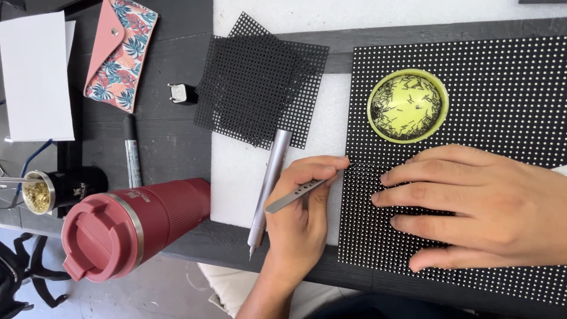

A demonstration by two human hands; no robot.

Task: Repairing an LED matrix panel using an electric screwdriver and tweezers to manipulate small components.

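Note:
My left hand (298,215) pinches silver tweezers (293,197) at the left edge of a small black grid piece (363,183). The grid piece lies on a large black panel (508,77) studded with pale dots. Flat on the panel is my right hand (472,207), its fingers spread and pointing left, with the fingertips pressing on the grid piece. A yellow-green bowl (407,106) holding several tiny dark pins sits on the panel just above my right hand.
A silver pen (270,180) lies on white foam (236,171) beside my left hand, under stacked black mesh squares (260,80). Further left are a red tumbler (130,227), a black cup (62,189), a marker (132,152), a plug adapter (183,93), a floral pouch (121,50) and white paper (35,74).

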